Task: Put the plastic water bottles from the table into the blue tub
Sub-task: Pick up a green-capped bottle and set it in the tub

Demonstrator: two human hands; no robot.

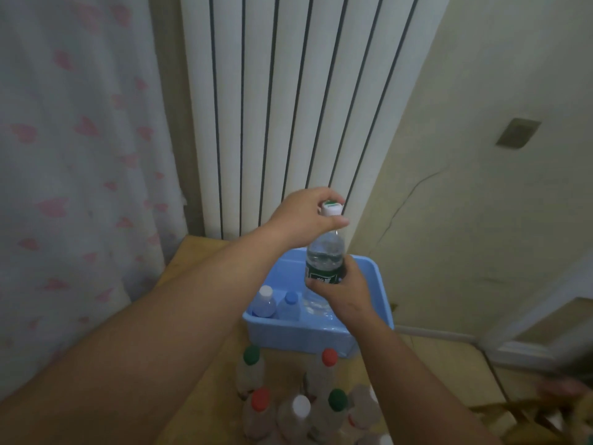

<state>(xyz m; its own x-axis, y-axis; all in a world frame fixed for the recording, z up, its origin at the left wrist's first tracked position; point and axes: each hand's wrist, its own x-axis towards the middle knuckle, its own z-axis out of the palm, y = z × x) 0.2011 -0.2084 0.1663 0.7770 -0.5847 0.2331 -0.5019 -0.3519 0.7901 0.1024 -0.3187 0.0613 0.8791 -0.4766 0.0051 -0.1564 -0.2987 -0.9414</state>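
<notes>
I hold a clear water bottle (324, 252) with a dark green label upright above the blue tub (301, 332). My left hand (305, 220) pinches its white cap from above. My right hand (340, 290) grips the body at the label. Inside the tub stand two bottles, one with a white cap (264, 303) and one with a blue cap (289, 306). Several more bottles with green, red and white caps (298, 403) stand on the wooden table (199, 393) in front of the tub.
A white ribbed radiator (288, 107) rises behind the tub. A curtain with pink prints (80, 155) hangs at the left. A cream wall (481, 203) is at the right, with a wooden frame (529, 415) at the lower right.
</notes>
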